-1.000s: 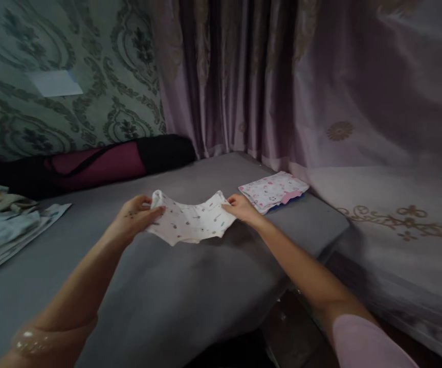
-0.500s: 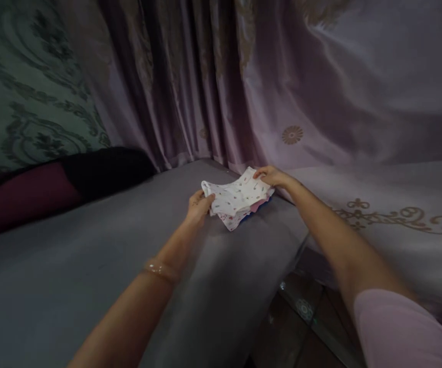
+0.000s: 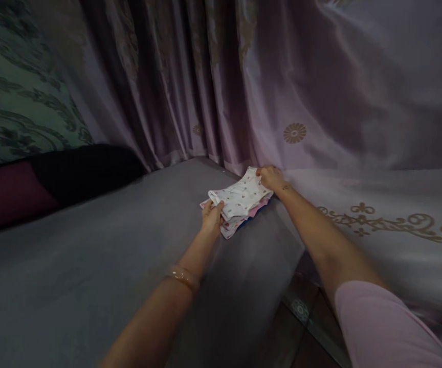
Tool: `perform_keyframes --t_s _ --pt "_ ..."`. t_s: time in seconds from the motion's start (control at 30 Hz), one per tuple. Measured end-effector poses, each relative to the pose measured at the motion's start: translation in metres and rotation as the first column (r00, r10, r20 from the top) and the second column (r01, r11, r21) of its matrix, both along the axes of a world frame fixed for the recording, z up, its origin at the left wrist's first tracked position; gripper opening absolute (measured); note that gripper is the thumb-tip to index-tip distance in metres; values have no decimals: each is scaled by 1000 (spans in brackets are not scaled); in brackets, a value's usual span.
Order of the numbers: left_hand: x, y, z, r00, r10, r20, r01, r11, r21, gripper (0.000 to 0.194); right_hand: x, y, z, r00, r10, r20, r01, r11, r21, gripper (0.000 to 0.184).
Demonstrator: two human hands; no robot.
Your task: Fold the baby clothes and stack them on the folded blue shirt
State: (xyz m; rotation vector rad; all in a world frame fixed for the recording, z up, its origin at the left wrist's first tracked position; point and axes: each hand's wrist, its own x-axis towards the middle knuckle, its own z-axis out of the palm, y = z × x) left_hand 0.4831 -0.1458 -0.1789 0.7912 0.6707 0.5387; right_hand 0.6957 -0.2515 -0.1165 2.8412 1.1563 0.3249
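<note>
A small white garment with a scattered print, shaped like underpants, lies on top of a low pile of folded cloth pieces. My left hand pinches its near left edge between thumb and fingers. At the far right corner my right hand is closed on the cloth, its fingertips partly hidden. Underneath, a white piece with red print, a pink edge and a strip of blue stick out. The pile rests on a grey padded surface.
Mauve curtains hang behind and to the right. A black and maroon bolster-like thing lies along the left back by the green patterned wall. The grey surface drops off at the right front, above a dark tiled floor.
My left hand has moved slightly right and nearer with the white underpants' left edge. More of the printed piece underneath shows at the left. My right hand has curled more over its corner.
</note>
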Motion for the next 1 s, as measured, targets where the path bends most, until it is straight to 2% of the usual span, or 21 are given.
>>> perform_keyframes --t_s 0.17,0.43,0.6,0.7,0.83,1.0 --pt "-1 -2 -8 998 -29 -64 31 999 31 27 -12 -4 -21 993 38 109 -34 999 -36 36" --pt "-17 -2 -2 991 -17 -133 24 998 50 38 -12 -2 -38 997 -48 68 51 998 -47 38" --pt "-33 -5 -1 986 -61 -153 77 992 104 38 -16 13 -40 998 -65 -12 66 996 68 40" --pt "-46 -4 -4 975 -143 -171 168 975 144 39 -20 26 -45 989 -94 -118 112 982 154 50" --pt "-80 15 -12 954 -215 -209 263 934 241 41 -16 34 -54 935 -178 -307 215 972 91 64" --pt "-157 64 -18 937 -123 -327 267 855 444 54 -11 31 -52 913 -177 -367 210 976 52 66"
